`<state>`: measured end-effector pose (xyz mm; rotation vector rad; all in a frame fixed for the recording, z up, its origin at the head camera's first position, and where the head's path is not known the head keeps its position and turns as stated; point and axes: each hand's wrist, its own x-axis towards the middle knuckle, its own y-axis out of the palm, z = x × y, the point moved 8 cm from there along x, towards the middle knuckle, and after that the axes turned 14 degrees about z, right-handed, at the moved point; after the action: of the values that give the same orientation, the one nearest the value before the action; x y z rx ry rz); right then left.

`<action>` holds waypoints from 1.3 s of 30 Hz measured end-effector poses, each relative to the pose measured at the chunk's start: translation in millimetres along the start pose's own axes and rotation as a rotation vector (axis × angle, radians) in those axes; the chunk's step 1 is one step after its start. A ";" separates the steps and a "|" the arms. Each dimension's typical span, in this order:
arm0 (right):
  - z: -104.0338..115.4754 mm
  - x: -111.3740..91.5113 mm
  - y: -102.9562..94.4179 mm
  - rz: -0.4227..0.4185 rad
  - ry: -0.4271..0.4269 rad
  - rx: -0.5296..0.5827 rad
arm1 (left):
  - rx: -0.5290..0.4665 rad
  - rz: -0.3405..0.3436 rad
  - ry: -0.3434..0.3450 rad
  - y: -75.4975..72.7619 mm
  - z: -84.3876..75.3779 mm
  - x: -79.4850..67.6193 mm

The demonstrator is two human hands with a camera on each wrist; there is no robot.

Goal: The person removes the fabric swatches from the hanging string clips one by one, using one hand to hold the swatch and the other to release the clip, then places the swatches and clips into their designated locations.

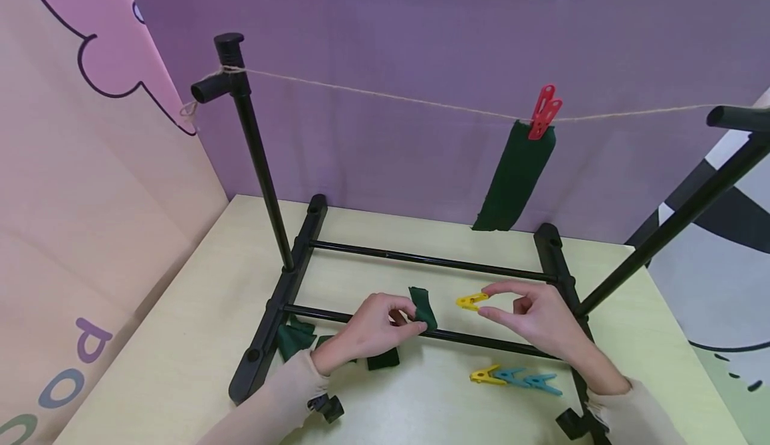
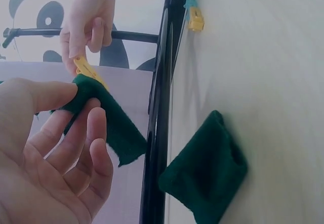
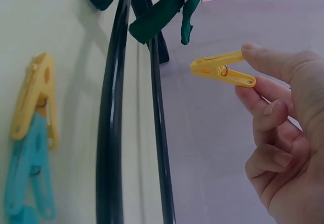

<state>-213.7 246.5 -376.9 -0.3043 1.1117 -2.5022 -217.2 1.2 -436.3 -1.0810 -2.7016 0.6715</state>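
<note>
My left hand (image 1: 385,328) pinches a strip of dark green cloth (image 1: 424,307) between thumb and fingers, above the rack's front bar. In the left wrist view the cloth (image 2: 119,127) hangs folded over the fingers. To its right, my right hand (image 1: 535,315) holds a yellow clothespin (image 1: 472,301) by its handle ends. The right wrist view shows the clothespin (image 3: 217,68) between thumb and fingertips, apart from the cloth. Another green cloth (image 1: 511,178) hangs from the string (image 1: 385,95) under a red clothespin (image 1: 545,112).
A black rack (image 1: 259,171) with two posts carries the string. On the table (image 1: 421,398) lie a yellow clothespin (image 1: 486,375) and blue clothespins (image 1: 529,379) at the right. More green cloth pieces (image 1: 295,338) lie at the left, partly behind my left arm.
</note>
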 end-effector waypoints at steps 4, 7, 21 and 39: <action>-4.0 -2.1 4.5 0.026 -0.016 0.009 | 0.006 0.018 0.010 2.7 0.5 -2.7; -6.7 -4.6 7.3 0.051 0.007 0.016 | 0.010 0.029 0.008 6.1 2.0 -5.1; -22.0 -13.5 19.2 0.136 0.055 0.050 | 0.045 0.092 -0.025 23.1 14.2 -20.0; -40.3 -24.8 36.1 0.309 0.087 0.110 | 0.215 0.212 -0.051 34.6 26.0 -28.0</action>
<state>-196.0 261.8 -431.6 0.0086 0.9659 -2.3057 -183.4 -4.9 -474.7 -1.3193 -2.5030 1.0102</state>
